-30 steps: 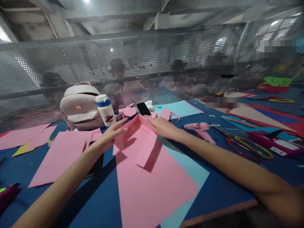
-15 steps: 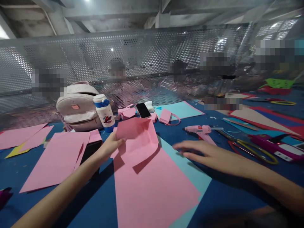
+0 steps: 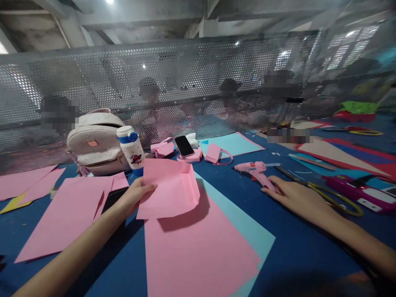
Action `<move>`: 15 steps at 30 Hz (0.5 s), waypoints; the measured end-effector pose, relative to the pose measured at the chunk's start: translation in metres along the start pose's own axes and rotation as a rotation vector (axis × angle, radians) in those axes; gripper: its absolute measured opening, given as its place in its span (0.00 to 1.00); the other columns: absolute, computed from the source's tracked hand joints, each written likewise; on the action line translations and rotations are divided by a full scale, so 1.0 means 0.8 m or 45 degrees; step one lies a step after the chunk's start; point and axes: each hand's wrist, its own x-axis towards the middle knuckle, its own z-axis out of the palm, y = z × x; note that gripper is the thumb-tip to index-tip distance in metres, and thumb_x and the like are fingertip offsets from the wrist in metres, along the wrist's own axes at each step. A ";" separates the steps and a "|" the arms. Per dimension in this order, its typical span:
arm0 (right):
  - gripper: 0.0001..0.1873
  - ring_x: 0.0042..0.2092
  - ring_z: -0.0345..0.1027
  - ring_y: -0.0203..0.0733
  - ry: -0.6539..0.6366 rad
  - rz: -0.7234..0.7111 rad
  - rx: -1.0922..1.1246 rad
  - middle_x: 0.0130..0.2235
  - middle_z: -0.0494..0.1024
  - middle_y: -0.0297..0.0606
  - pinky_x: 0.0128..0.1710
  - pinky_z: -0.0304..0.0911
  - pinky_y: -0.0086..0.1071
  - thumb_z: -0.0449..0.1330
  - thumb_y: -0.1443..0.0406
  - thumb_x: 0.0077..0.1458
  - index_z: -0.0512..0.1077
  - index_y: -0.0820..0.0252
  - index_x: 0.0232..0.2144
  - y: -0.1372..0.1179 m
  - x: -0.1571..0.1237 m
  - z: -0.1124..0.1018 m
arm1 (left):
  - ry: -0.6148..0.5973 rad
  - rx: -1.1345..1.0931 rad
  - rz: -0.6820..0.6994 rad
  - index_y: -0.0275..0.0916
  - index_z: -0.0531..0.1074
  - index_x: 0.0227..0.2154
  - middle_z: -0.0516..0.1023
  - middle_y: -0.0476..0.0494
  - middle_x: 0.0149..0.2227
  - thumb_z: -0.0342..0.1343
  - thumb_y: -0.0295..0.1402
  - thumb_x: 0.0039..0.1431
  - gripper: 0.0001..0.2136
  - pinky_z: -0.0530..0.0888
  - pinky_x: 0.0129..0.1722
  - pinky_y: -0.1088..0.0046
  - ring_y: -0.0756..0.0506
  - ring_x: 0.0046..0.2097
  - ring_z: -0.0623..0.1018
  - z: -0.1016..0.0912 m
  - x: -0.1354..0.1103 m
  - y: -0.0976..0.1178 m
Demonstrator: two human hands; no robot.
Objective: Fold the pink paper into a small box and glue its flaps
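Note:
My left hand (image 3: 137, 196) pinches the left edge of a folded pink paper piece (image 3: 168, 187), thumb on top. The piece has a raised, creased right side and is held just above a large pink sheet (image 3: 198, 255), which lies over a light blue sheet (image 3: 247, 231). At the right, my right hand (image 3: 286, 192) has its fingers closed around the handle end of a pink hot glue gun (image 3: 255, 171). The gun lies on its side on the blue table, nozzle to the left. The underside of my right fingers is hidden.
Beyond the sheets stand a white backpack (image 3: 95, 142) and a bottle (image 3: 131, 150). A phone (image 3: 184, 146) rests on small pink paper pieces. Scissors (image 3: 340, 202) and a purple power strip (image 3: 355, 194) lie far right. Pink sheets (image 3: 68, 210) lie left, before a perforated metal screen (image 3: 185, 66).
My right hand has moved right, from above the light blue sheet to the glue gun's handle. The pink paper piece in my left hand has tipped and come slightly lower.

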 end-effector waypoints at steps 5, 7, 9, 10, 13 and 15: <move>0.15 0.44 0.76 0.58 -0.039 0.032 -0.100 0.43 0.80 0.48 0.31 0.57 0.36 0.47 0.53 0.67 0.66 0.55 0.42 0.011 0.019 -0.003 | -0.006 0.011 -0.041 0.34 0.78 0.36 0.85 0.40 0.33 0.73 0.35 0.39 0.19 0.76 0.36 0.71 0.40 0.37 0.83 -0.002 -0.010 0.008; 0.16 0.45 0.76 0.59 -0.034 0.041 -0.110 0.43 0.80 0.49 0.31 0.57 0.37 0.47 0.53 0.68 0.66 0.56 0.43 0.016 0.024 -0.004 | -0.019 0.015 -0.062 0.35 0.78 0.35 0.84 0.41 0.31 0.73 0.35 0.39 0.18 0.75 0.34 0.72 0.41 0.34 0.83 -0.003 -0.014 0.010; 0.16 0.45 0.76 0.58 -0.030 0.044 -0.119 0.44 0.80 0.50 0.31 0.57 0.37 0.47 0.53 0.68 0.68 0.57 0.43 0.017 0.026 -0.006 | -0.040 0.019 -0.082 0.35 0.78 0.32 0.84 0.42 0.30 0.73 0.35 0.40 0.16 0.75 0.32 0.72 0.42 0.32 0.82 -0.003 -0.017 0.011; 0.16 0.45 0.76 0.58 -0.028 0.045 -0.126 0.44 0.80 0.50 0.31 0.57 0.37 0.48 0.54 0.67 0.68 0.57 0.42 0.017 0.026 -0.007 | -0.053 0.023 -0.088 0.35 0.78 0.31 0.84 0.43 0.29 0.72 0.35 0.40 0.15 0.75 0.32 0.72 0.43 0.31 0.82 -0.003 -0.018 0.011; 0.16 0.44 0.77 0.60 -0.022 0.045 -0.153 0.44 0.81 0.53 0.30 0.57 0.38 0.49 0.55 0.67 0.70 0.59 0.42 0.010 0.019 -0.017 | -0.084 0.033 -0.094 0.36 0.78 0.29 0.83 0.44 0.28 0.72 0.35 0.42 0.12 0.74 0.31 0.73 0.44 0.29 0.81 -0.002 -0.022 0.010; 0.17 0.42 0.77 0.63 0.009 0.081 -0.232 0.43 0.81 0.56 0.30 0.58 0.40 0.50 0.56 0.66 0.71 0.62 0.45 -0.001 0.007 -0.027 | -0.097 0.035 -0.093 0.36 0.78 0.30 0.84 0.43 0.29 0.72 0.35 0.43 0.12 0.74 0.32 0.73 0.44 0.30 0.81 -0.002 -0.024 0.011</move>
